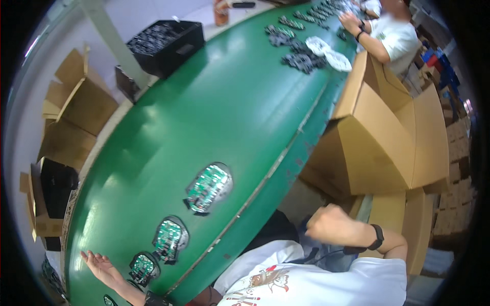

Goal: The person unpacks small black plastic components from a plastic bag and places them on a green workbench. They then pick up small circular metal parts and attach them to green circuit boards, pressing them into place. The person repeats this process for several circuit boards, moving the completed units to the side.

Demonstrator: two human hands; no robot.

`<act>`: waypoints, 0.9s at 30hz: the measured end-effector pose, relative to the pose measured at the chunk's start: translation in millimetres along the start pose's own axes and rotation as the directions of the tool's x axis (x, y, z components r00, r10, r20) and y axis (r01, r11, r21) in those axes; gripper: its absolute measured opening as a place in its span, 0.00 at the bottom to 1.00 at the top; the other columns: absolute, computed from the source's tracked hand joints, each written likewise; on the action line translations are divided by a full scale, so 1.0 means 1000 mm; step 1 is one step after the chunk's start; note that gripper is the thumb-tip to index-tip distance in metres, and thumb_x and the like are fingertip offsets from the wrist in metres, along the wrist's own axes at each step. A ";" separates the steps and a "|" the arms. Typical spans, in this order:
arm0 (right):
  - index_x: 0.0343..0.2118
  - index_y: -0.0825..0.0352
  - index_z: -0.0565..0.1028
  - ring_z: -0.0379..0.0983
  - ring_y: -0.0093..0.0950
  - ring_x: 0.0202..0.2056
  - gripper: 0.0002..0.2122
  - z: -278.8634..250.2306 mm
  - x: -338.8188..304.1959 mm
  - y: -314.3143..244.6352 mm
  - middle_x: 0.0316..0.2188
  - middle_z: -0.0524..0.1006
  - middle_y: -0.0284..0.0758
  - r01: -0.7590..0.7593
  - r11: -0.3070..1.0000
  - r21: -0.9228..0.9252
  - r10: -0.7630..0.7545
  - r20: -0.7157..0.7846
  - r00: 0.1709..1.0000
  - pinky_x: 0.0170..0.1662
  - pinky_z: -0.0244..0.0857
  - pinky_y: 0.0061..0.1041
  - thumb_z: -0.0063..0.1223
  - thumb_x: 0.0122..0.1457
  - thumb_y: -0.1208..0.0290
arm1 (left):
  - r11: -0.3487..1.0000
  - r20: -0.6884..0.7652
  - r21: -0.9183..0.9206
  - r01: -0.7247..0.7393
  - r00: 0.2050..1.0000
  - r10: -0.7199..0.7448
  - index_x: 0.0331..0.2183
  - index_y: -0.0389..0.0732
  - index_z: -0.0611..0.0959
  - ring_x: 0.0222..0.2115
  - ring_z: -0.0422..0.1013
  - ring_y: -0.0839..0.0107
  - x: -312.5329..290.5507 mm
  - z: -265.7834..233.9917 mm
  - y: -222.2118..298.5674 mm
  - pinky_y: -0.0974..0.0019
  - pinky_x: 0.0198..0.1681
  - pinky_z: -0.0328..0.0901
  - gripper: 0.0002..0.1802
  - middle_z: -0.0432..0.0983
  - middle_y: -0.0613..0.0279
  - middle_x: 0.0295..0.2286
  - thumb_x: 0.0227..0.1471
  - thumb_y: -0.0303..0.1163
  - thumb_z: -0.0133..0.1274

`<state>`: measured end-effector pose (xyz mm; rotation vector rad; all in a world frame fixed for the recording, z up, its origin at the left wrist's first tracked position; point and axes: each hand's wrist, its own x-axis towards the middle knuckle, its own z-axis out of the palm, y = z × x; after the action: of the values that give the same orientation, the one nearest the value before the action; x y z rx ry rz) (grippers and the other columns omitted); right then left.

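My left hand (102,268) is over the lower left of the green belt, palm partly up, fingers apart with nothing visible in them. Nearest to it is a green circuit board in a dark housing (144,269). A second board in a rounded dark housing (170,238) lies just beyond, and a third (208,187) sits farther up the belt. Off the belt's right edge, my right hand (334,224) is closed in a fist in front of the cardboard boxes. Whatever its fingers hold, if anything, is hidden. Both wrists wear black bands.
The green belt (204,112) curves away to the upper right. Dark parts (303,58) and white gloves (329,53) lie on it, near another person (390,38). A black bin of parts (166,48) stands at the left; an open cardboard box (377,137) stands at the right.
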<state>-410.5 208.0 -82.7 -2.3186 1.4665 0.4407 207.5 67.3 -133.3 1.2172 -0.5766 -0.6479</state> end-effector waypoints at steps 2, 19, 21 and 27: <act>0.25 0.62 0.75 0.72 0.27 0.30 0.08 -0.036 0.022 -0.015 0.22 0.73 0.29 0.236 0.970 0.052 -0.223 -0.185 0.957 0.31 0.61 0.27 0.59 0.55 0.64 | 0.999 -0.031 0.010 0.036 0.999 -0.036 0.64 0.43 0.62 0.31 0.69 0.84 -0.017 0.029 -0.013 0.77 0.31 0.65 0.33 0.72 0.70 0.43 0.61 0.32 0.53; 0.50 0.66 0.74 0.68 0.47 0.57 0.30 -0.333 0.507 0.142 0.51 0.74 0.49 -0.248 0.939 -0.240 0.094 -0.513 0.853 0.55 0.69 0.46 0.65 0.48 0.52 | 0.979 -0.368 0.196 -0.050 0.922 0.121 0.48 0.40 0.76 0.29 0.70 0.72 -0.040 0.060 0.050 0.69 0.29 0.66 0.16 0.74 0.63 0.33 0.58 0.30 0.54; 0.66 0.51 0.63 0.58 0.54 0.64 0.41 -0.334 0.545 0.119 0.61 0.65 0.54 -0.179 0.974 -0.137 0.132 -0.298 0.945 0.61 0.63 0.52 0.66 0.47 0.51 | 0.967 -0.381 0.245 -0.070 0.910 0.163 0.49 0.40 0.76 0.29 0.70 0.73 -0.038 0.044 0.064 0.69 0.30 0.66 0.16 0.74 0.63 0.33 0.58 0.29 0.54; 0.70 0.48 0.53 0.41 0.52 0.71 0.40 -0.300 0.606 0.171 0.67 0.56 0.49 -0.201 0.949 -0.242 0.178 -0.112 0.978 0.63 0.50 0.64 0.59 0.54 0.70 | 0.962 -0.368 0.270 0.032 0.927 0.073 0.50 0.41 0.75 0.31 0.71 0.73 -0.035 0.040 0.025 0.70 0.32 0.67 0.17 0.74 0.62 0.35 0.59 0.28 0.54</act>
<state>-295.5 -479.9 -108.7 -2.4255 1.7794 0.6165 158.4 71.3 -100.7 1.5465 -0.3602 -0.3070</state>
